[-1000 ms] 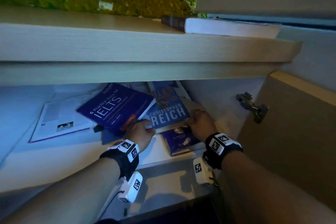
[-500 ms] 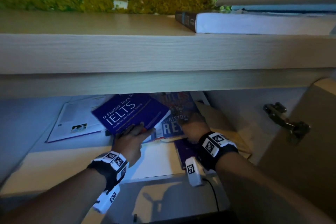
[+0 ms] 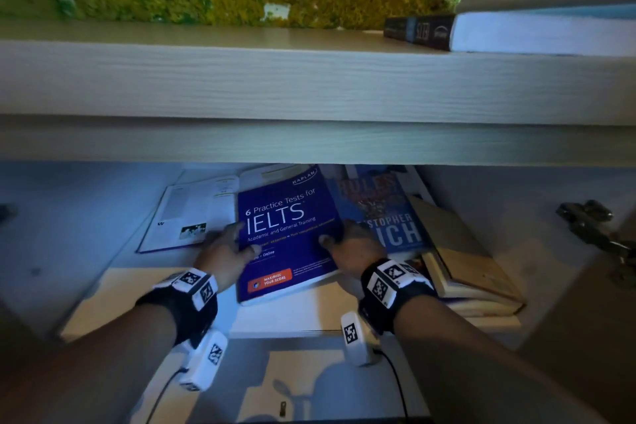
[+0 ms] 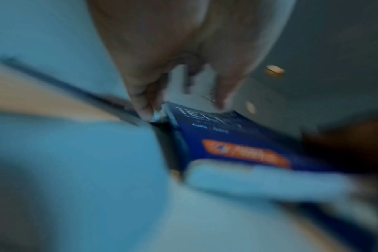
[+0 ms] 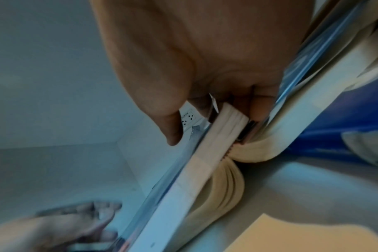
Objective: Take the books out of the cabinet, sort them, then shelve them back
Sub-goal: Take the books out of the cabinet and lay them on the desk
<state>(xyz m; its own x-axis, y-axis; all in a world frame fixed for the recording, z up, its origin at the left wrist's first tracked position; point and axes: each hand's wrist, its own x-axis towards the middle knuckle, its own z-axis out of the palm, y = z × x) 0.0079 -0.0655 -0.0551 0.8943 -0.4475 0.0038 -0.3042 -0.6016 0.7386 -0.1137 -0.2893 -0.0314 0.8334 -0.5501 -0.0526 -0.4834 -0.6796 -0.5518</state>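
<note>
The blue IELTS book (image 3: 289, 234) lies cover up inside the cabinet, partly over other books. My left hand (image 3: 230, 248) holds its left edge, thumb on the cover; in the blurred left wrist view the fingertips (image 4: 145, 112) meet the edge of the IELTS book (image 4: 237, 145). My right hand (image 3: 347, 244) grips the right edge, thumb on top. In the right wrist view the right hand (image 5: 216, 110) pinches the page block of the IELTS book (image 5: 194, 170). A blue Reich book (image 3: 389, 217) lies behind it on the right.
An open book (image 3: 192, 213) lies flat at the left of the shelf floor (image 3: 309, 320). More stacked books (image 3: 464, 268) sit at the right. A thick book (image 3: 516, 33) rests on the cabinet top (image 3: 241, 79). The open door's hinge (image 3: 592, 224) is at the right.
My right hand left the Reich book and took the IELTS book's right edge. The IELTS book turned square to me and slid toward the front. My left hand shifted to its left edge.
</note>
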